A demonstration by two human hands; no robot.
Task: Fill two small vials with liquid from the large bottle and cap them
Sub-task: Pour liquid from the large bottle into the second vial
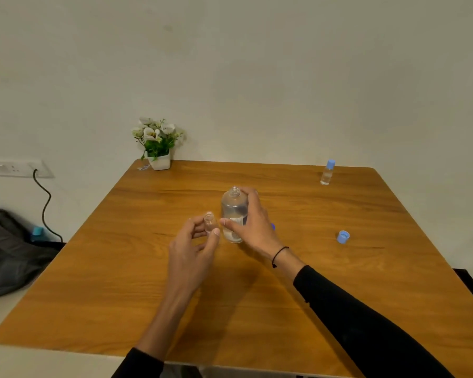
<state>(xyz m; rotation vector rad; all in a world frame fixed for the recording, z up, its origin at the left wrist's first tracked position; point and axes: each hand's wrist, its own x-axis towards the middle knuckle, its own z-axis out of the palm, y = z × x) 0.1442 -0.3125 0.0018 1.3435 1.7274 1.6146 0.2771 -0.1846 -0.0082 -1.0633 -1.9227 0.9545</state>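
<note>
One large bottle (pixel 234 214), uncapped and upright near the middle of the table (pixel 120 268), clear liquid in its lower part. Two small vials: one open vial (pixel 209 221) just left of the bottle, one capped vial (pixel 327 172) standing well apart at the far right. One loose blue cap (pixel 343 237) lying on the table to the right; a second blue object (pixel 273 227) shows partly behind the right wrist, identity unclear. Left hand (pixel 191 249): grip closed on the open vial, pinched between thumb and fingers. Right hand (pixel 253 222): grip wrapped round the bottle's side, thumb across its label. One potted plant (pixel 156 143) at the far edge.
</note>
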